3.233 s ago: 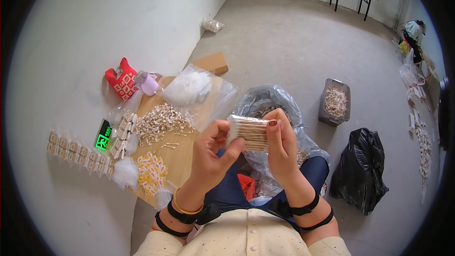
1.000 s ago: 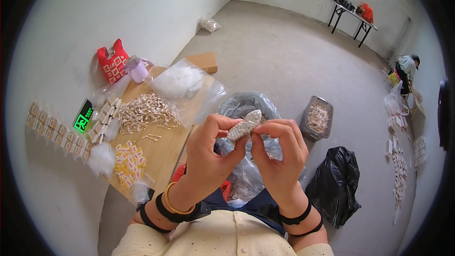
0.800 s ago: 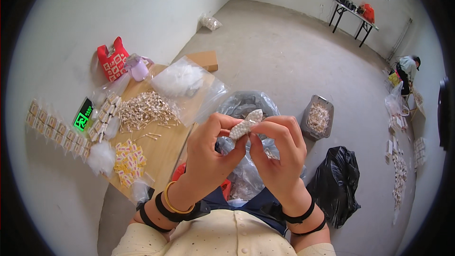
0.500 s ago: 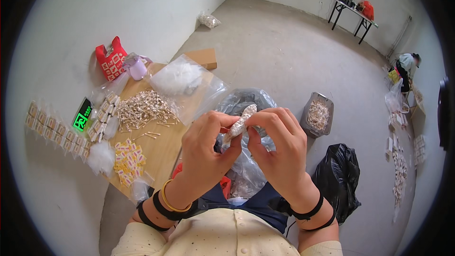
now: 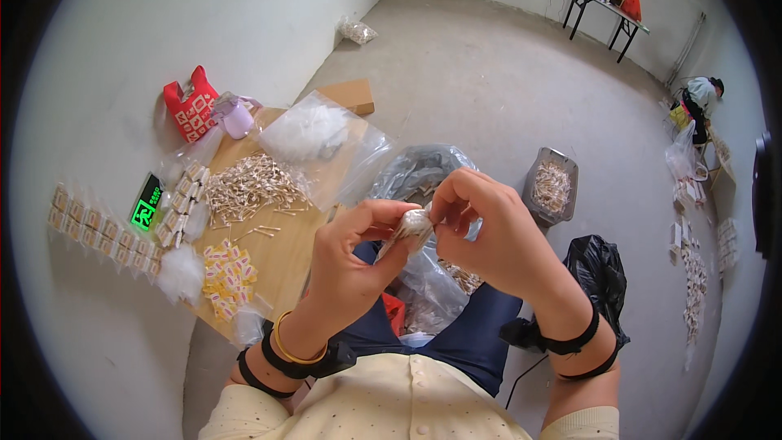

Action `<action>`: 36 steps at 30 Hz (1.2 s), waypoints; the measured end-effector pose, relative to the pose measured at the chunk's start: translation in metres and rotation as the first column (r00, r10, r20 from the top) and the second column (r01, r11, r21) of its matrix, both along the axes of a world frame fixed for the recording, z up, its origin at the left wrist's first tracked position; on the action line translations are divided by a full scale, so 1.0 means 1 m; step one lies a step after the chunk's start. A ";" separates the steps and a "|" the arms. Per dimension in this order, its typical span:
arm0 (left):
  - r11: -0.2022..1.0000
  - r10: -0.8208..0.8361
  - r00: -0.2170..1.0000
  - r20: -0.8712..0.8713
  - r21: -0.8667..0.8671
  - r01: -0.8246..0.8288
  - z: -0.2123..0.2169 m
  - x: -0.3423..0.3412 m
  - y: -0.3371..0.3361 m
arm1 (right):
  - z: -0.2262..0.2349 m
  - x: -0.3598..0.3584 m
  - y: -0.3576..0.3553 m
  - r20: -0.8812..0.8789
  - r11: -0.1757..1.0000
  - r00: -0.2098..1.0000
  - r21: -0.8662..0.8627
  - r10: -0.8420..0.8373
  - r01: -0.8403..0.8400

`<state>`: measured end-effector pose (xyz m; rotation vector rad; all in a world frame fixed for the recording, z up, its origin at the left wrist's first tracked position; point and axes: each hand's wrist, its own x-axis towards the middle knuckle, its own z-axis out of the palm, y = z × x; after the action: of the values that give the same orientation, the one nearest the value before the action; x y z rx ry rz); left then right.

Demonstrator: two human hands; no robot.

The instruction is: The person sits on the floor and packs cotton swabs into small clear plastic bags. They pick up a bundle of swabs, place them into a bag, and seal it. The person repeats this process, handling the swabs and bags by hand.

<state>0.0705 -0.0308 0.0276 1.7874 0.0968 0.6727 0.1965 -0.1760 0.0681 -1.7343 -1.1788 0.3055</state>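
Up in front of my chest, both hands pinch a small bundle of cotton swabs point(image 5: 414, 225), its white tips packed close together. My left hand point(image 5: 357, 251) grips it from the left between thumb and bent fingers. At its right end, the thumb and fingertips of my right hand point(image 5: 498, 226) are closed on the bundle's edge. A shiny look suggests thin clear film around it, but I cannot be sure. Below the hands, a large clear plastic bag point(image 5: 419, 165) stands open between my knees, with loose swabs inside.
On the wooden table point(image 5: 285, 265) at left lie a swab heap point(image 5: 254, 186), yellow-and-white slips point(image 5: 228, 275) and clear bags point(image 5: 305, 134). Packed swab bags point(image 5: 106, 232) line the wall side. A grey bin of swabs point(image 5: 552, 187) and a black bag point(image 5: 597, 277) sit right. Another person point(image 5: 699, 106) works far right.
The bundle has tilted and sits slightly lower, with less of it showing. My right hand has shifted right, its wrist turned and its fingers curled in at the bundle's end.
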 end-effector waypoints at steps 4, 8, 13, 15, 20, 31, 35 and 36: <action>0.983 -0.098 0.995 0.001 -0.157 0.096 -0.003 -0.001 0.004 | 0.008 0.007 -0.002 -0.180 0.993 0.983 -0.107 0.033 -0.053; 0.935 -0.171 0.985 0.028 -0.310 0.171 -0.004 0.000 0.007 | 0.009 0.008 -0.001 -0.193 0.998 0.981 -0.052 0.030 -0.040; 0.829 -0.219 0.972 0.089 -0.508 0.233 0.001 0.001 0.006 | 0.003 0.009 -0.004 -0.098 0.999 0.995 0.022 0.026 -0.024; 0.813 -0.224 0.970 0.098 -0.530 0.241 0.001 0.001 0.004 | 0.003 0.008 -0.005 -0.239 0.998 0.970 -0.004 0.054 -0.057; 0.930 -0.170 0.985 0.006 -0.329 0.162 0.003 0.002 0.002 | -0.005 0.012 -0.005 -0.284 0.998 0.957 0.016 0.063 -0.061; 0.992 -0.119 0.987 -0.108 -0.060 0.113 0.018 0.009 0.007 | -0.003 0.007 -0.008 -0.213 0.998 0.975 0.018 0.069 -0.067; 0.995 -0.094 0.988 -0.125 -0.023 0.092 0.022 0.011 0.004 | -0.002 0.004 -0.007 -0.126 0.999 0.991 0.036 0.042 -0.037; 0.996 -0.094 0.988 -0.120 -0.008 0.094 0.022 0.013 0.004 | -0.002 0.003 -0.006 -0.094 0.999 0.995 0.047 0.031 -0.027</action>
<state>0.0833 -0.0270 0.0491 1.8180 0.0938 0.4972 0.1998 -0.1820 0.0659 -1.6464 -1.1345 0.3720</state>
